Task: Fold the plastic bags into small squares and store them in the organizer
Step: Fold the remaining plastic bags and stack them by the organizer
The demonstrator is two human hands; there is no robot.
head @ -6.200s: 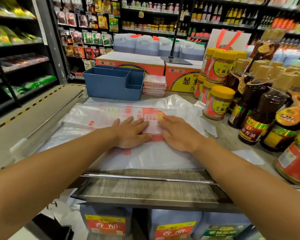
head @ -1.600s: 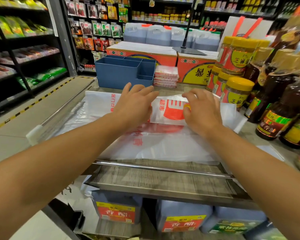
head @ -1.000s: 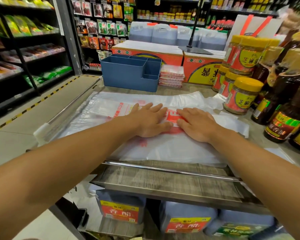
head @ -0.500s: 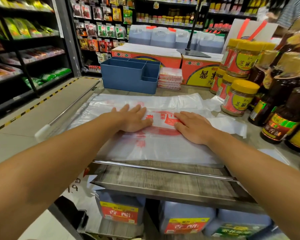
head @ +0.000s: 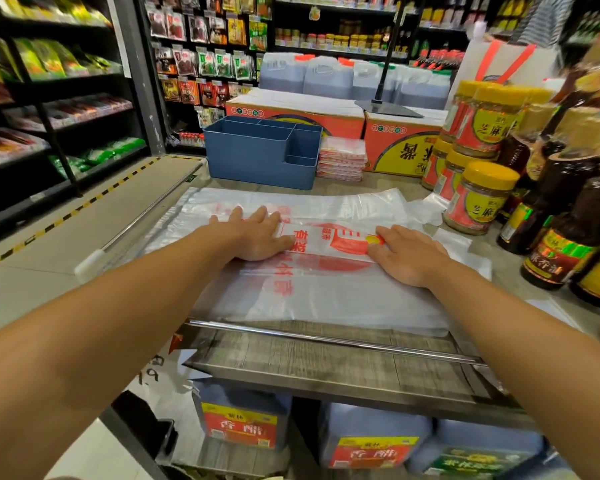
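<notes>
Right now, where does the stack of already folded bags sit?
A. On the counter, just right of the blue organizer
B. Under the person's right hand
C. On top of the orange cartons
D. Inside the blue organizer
A: the stack of folded bags stands on the counter beside the blue organizer's right wall.

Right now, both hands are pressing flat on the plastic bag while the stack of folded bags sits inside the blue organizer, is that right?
Not quite. The head view shows the stack of folded bags on the counter beside the blue organizer, at its right, not inside it. The rest holds: the left hand and right hand both press flat on the plastic bag.
</notes>
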